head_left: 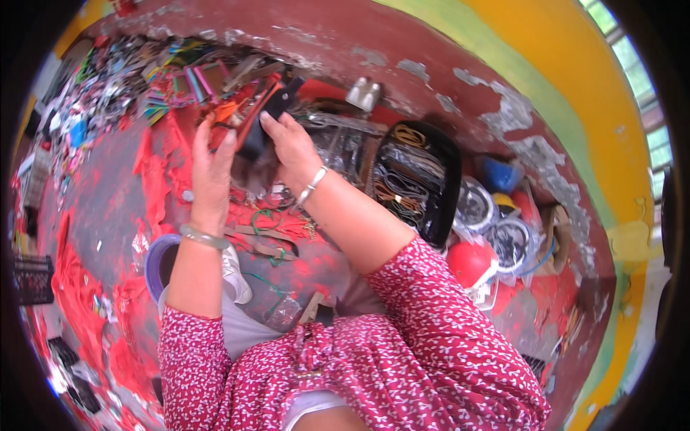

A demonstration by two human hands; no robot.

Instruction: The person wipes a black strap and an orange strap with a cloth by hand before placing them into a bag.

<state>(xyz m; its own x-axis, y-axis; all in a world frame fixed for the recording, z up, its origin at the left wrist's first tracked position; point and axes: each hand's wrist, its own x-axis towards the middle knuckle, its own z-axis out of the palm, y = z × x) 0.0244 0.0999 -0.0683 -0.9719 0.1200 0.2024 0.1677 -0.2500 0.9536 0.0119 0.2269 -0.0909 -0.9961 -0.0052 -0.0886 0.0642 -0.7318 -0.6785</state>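
Note:
A black wallet-like case [275, 108] with a red edge and a snap-like dot on its flap is up in front of me, tilted. My right hand [296, 149] grips it, thumb pressed on the black flap and the other fingers mostly hidden. Just left of the case is my left hand [210, 161], its thumb and fingers apart and pointing away from me. Its thumb tip is close to the case's red side; whether it touches I cannot tell. Beyond its fingertips lies an orange piece [226, 111].
To the right stands a black tray [449, 158] of coiled cords and straps. Past it are wheels in clear plastic [512, 243] and a red ball-like thing [471, 263]. A purple-rimmed bucket [154, 267] stands by my shoe [236, 276]. Small goods [93, 108] crowd the far left; a peeling wall [431, 50] runs behind.

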